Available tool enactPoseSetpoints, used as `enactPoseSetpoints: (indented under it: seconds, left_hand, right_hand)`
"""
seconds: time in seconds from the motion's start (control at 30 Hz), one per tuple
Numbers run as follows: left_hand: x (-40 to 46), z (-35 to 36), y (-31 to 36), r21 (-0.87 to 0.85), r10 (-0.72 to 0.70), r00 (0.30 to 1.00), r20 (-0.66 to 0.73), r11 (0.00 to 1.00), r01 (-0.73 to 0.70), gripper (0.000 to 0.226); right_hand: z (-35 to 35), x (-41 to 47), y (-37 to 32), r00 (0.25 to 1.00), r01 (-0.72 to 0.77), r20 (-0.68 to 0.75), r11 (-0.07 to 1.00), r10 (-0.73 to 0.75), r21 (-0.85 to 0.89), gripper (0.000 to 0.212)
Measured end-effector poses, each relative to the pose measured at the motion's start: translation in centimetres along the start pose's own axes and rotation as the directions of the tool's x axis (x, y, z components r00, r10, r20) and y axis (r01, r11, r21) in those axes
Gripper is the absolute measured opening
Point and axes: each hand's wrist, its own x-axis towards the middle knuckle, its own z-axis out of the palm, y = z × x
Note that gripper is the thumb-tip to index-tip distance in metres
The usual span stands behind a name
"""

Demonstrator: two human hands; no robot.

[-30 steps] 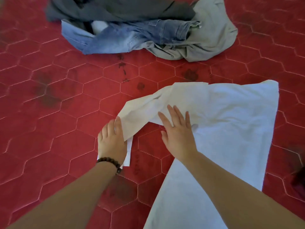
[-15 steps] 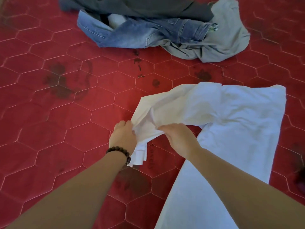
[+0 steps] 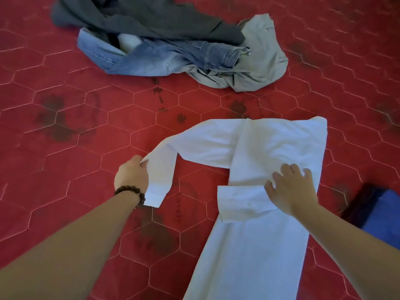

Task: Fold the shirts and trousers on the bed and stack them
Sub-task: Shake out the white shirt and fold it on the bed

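We saw a red hexagon-quilted bed (image 3: 65, 180) carrying a white shirt (image 3: 270, 148), a heap of 3 garments (image 3: 173, 44), and a blue item (image 3: 381, 215) at its right edge.

**Lighting and picture quality, head view**

Light soft and even, moderately bright; source direction cannot be told. Shadows faint: a thin dark edge under the left hand (image 3: 132, 175) and along the sleeve of the white shirt (image 3: 279, 148). Shirt near overexposed, creases washed out, slight blue cast lower down. No hard glare on the red bedcover (image 3: 65, 169). Hexagon lines bend toward the corners, a wide-angle effect. Forearms at the bottom edge soft; clothes pile (image 3: 173, 44) fairly sharp
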Motion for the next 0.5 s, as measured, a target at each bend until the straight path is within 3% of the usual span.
enactPoseSetpoints:
  seconds: [0.07, 0.13, 0.2, 0.27, 0.3, 0.4, 0.43, 0.5]
  left_hand:
    - [1.3, -0.7, -0.4, 0.078, 0.078, 0.994, 0.07, 0.993, -0.083, 0.04]
    - [3.2, -1.8, -0.6, 0.262, 0.134, 0.974, 0.185, 0.948, -0.18, 0.051]
    - [5.6, -3.2, -0.4, 0.465, 0.169, 0.949, 0.266, 0.84, -0.28, 0.059]
    - [8.8, -4.7, -0.2, 0.617, 0.243, 0.945, 0.217, 0.716, -0.326, 0.059]
    - [10.4, -5.3, -0.1, 0.655, 0.328, 0.936, 0.127, 0.681, -0.327, 0.054]
    - [12.3, -5.5, -0.3, 0.613, 0.472, 0.872, -0.131, 0.73, -0.303, 0.055]
    - [11.9, -5.0, -0.5, 0.555, 0.481, 0.868, -0.12, 0.758, -0.343, 0.061]
    - [9.8, -2.9, -1.9, 0.508, 0.483, 0.873, 0.064, 0.737, -0.445, 0.069]
  right_hand:
    - [-0.4, 1.2, -2.5, 0.987, 0.115, -0.13, 0.985, -0.099, 0.126, 0.041]
    - [-0.7, 3.0, -6.0, 0.967, 0.245, -0.115, 0.953, -0.227, 0.178, 0.048]
    - [-0.7, 4.7, -9.6, 0.941, 0.338, -0.07, 0.909, -0.331, 0.242, 0.055]
    - [-0.2, 6.3, -13.1, 0.918, 0.394, -0.068, 0.877, -0.391, 0.274, 0.06]
    - [0.0, 7.0, -14.7, 0.912, 0.408, -0.08, 0.87, -0.402, 0.277, 0.061]
    - [0.3, 8.7, -17.7, 0.924, 0.381, -0.088, 0.881, -0.372, 0.281, 0.065]
    - [0.4, 9.1, -18.3, 0.928, 0.37, -0.08, 0.885, -0.363, 0.284, 0.066]
    - [0.5, 9.7, -19.1, 0.929, 0.365, -0.061, 0.884, -0.364, 0.293, 0.066]
